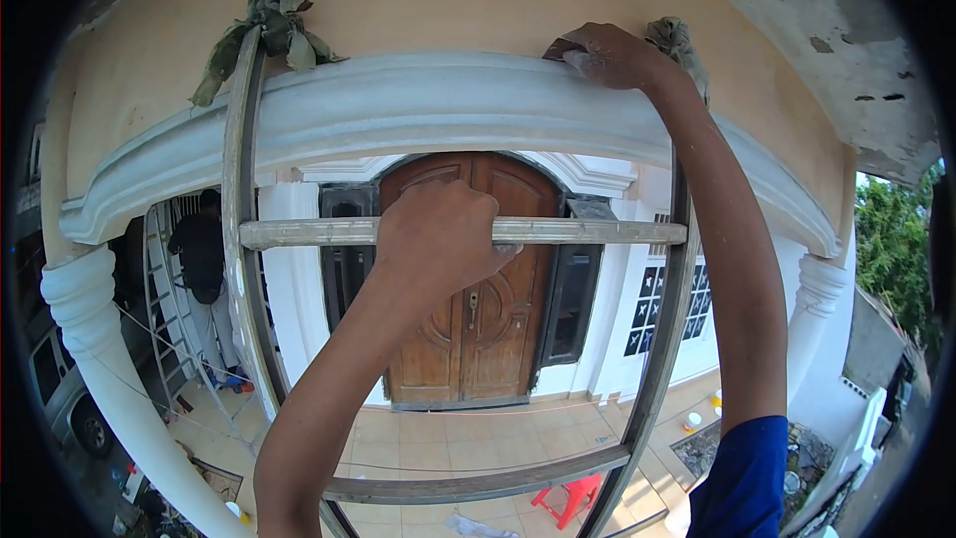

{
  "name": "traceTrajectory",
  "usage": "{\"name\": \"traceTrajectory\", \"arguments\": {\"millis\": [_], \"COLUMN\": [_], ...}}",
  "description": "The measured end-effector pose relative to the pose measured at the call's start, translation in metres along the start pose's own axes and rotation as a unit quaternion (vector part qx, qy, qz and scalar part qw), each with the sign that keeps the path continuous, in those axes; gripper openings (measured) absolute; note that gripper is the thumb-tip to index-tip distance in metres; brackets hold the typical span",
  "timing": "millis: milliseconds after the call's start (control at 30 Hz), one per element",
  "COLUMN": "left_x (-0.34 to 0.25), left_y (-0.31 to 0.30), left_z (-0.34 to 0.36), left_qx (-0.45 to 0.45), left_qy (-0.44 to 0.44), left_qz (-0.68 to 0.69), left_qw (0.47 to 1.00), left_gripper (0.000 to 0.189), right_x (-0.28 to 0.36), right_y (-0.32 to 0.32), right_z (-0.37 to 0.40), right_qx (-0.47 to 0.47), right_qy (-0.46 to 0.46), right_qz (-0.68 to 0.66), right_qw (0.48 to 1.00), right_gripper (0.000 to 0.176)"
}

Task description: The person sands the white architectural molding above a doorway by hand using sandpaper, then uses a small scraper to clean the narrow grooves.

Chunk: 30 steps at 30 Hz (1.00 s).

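Note:
My left hand (443, 234) is wrapped round the upper rung (588, 230) of a ladder (239, 159). Up on the right, my right hand (607, 55) presses a small dark piece (566, 48), possibly sandpaper, against the top edge of the white arched moulding (448, 105). Green cloth (274, 25) is tied round the ladder's left upper end, and greyish cloth (675, 40) covers the right one. Both cloths rest against the beige wall (428, 0).
Below stand a wooden double door (473, 309) and a red stool (568, 500) on the tiled floor (428, 433). At the left, a person (204, 259) is beside another ladder (164, 289). White columns (85, 309) flank the arch. A car (85, 418) is at far left.

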<state>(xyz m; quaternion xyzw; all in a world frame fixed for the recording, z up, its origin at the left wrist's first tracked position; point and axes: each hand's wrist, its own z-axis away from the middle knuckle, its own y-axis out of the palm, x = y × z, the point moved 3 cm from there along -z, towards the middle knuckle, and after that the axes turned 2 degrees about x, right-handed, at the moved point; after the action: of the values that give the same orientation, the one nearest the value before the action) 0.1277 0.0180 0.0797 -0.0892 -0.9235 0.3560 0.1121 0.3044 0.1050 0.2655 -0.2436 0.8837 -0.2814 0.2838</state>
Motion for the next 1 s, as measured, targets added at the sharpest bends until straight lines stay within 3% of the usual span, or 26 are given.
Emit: {"name": "traceTrajectory", "arguments": {"millis": [100, 233, 300, 400, 433, 467, 567, 600, 633, 700, 767, 867, 1000], "left_x": [0.005, 0.007, 0.009, 0.01, 0.009, 0.008, 0.008, 0.008, 0.008, 0.01, 0.011, 0.009, 0.009], "left_y": [0.009, 0.011, 0.012, 0.013, 0.013, 0.013, 0.012, 0.012, 0.013, 0.013, 0.012, 0.012, 0.01], "left_z": [-0.002, 0.001, 0.001, 0.001, 0.0, -0.001, -0.001, -0.001, 0.0, 0.002, 0.003, 0.001, 0.001], "left_qx": [-0.049, -0.056, -0.09, -0.08, -0.074, -0.07, -0.072, -0.076, -0.08, -0.089, -0.083, -0.065, -0.061], "left_qy": [0.022, 0.02, 0.042, 0.04, 0.041, 0.039, 0.036, 0.038, 0.042, 0.049, 0.054, 0.052, 0.044], "left_qz": [-0.005, 0.016, 0.013, 0.027, 0.026, 0.024, 0.024, 0.024, 0.027, 0.029, 0.034, 0.034, 0.032], "left_qw": [0.999, 0.998, 0.995, 0.996, 0.996, 0.996, 0.996, 0.996, 0.996, 0.994, 0.995, 0.996, 0.997], "left_gripper": [0.036, 0.036, 0.035, 0.035, 0.034, 0.034, 0.034, 0.034, 0.033, 0.032, 0.03, 0.029, 0.028], "right_x": [-0.021, 0.064, 0.069, 0.039, 0.021, 0.003, 0.022, 0.057, 0.08, 0.134, 0.121, 0.052, 0.095], "right_y": [-0.004, 0.02, 0.013, 0.0, -0.011, -0.014, 0.002, 0.008, 0.02, 0.029, 0.021, 0.001, 0.015], "right_z": [0.024, -0.034, -0.042, -0.036, -0.013, -0.001, -0.015, -0.03, -0.052, -0.078, -0.083, -0.047, -0.061], "right_qx": [-0.071, -0.039, -0.01, 0.055, 0.077, 0.081, 0.039, 0.022, -0.011, -0.038, 0.012, 0.065, -0.006], "right_qy": [-0.01, -0.032, -0.028, -0.011, -0.017, 0.02, -0.037, -0.042, -0.106, -0.026, -0.052, -0.054, -0.094], "right_qz": [-0.025, -0.002, 0.037, 0.083, 0.012, -0.021, -0.049, -0.036, -0.029, 0.033, 0.004, -0.008, -0.034], "right_qw": [0.997, 0.999, 0.999, 0.995, 0.997, 0.996, 0.997, 0.998, 0.994, 0.998, 0.999, 0.996, 0.995], "right_gripper": [0.029, 0.029, 0.029, 0.031, 0.033, 0.033, 0.031, 0.029, 0.029, 0.028, 0.026, 0.028, 0.03]}}
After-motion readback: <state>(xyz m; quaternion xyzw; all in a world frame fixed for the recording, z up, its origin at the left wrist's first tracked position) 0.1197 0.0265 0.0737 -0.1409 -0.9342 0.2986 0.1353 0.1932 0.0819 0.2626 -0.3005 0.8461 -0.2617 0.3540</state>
